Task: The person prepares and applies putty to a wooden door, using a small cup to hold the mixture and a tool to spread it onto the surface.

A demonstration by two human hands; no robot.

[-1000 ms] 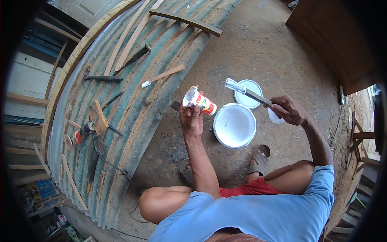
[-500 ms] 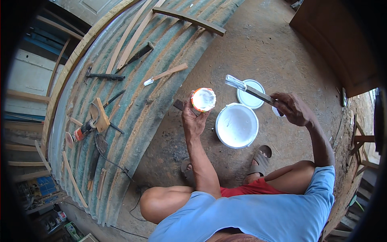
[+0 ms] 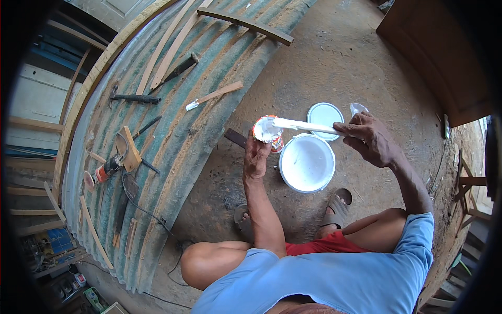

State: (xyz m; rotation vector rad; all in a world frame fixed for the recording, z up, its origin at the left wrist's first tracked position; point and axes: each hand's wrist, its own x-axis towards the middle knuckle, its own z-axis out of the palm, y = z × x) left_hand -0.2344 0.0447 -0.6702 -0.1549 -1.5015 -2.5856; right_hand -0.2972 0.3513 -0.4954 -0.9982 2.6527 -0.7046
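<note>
My left hand (image 3: 255,159) is closed around a small can (image 3: 276,145) with an orange-red and white label, its mouth smeared with white paste. A flat stick (image 3: 311,126) coated in white is pinched in the fingers of my right hand (image 3: 372,140). The stick lies almost level, its far end at the can's mouth. Just below the stick, a white bucket (image 3: 308,180) with white inside stands on the ground. Behind it lies a round white lid (image 3: 324,116), partly covered by the stick. Past my right hand shows a piece of clear plastic (image 3: 357,108).
On the left, a corrugated green sheet (image 3: 178,157) carries a hammer (image 3: 136,98), a handsaw (image 3: 180,68), an angle grinder (image 3: 108,168), wood strips and a white-tipped stick (image 3: 214,94). A dark flat bar (image 3: 235,137) lies by its edge. A brown wooden panel (image 3: 434,57) stands at far right.
My right hand has brought the stick down and left to the can, and turned it. My left hand has tilted the can toward the stick and shifted slightly right.
</note>
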